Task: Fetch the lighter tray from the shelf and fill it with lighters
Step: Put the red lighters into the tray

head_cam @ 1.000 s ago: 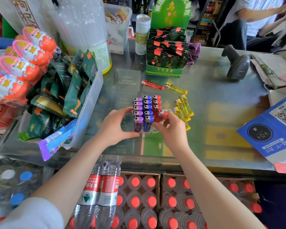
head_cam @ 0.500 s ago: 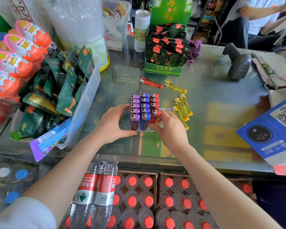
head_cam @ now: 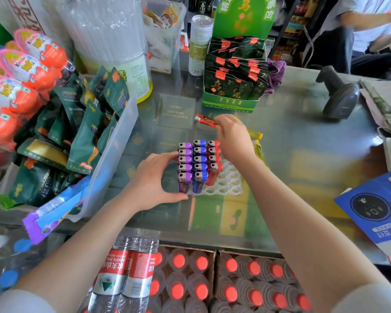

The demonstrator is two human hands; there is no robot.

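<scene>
A white lighter tray (head_cam: 229,182) lies on the glass counter. Purple, blue and red lighters (head_cam: 198,164) stand in its left three rows; its right holes are bare. My left hand (head_cam: 155,181) cups the tray's left side, thumb at the front and fingers on the purple row. My right hand (head_cam: 233,136) is beyond the tray, fingertips pinching a loose red lighter (head_cam: 204,119) that lies on the counter. Yellow lighters (head_cam: 256,141) lie to the right, partly hidden by that hand.
A clear bin of green snack packs (head_cam: 113,141) stands on the left, a green display box (head_cam: 231,86) behind the tray. A barcode scanner (head_cam: 340,96) and a blue card (head_cam: 375,211) are on the right. Boxes of bottles (head_cam: 190,279) sit below the counter. Another person sits at the far right.
My right hand left the tray's red row and reached forward to the loose red lighter on the counter. My left hand has stayed on the tray's left side.
</scene>
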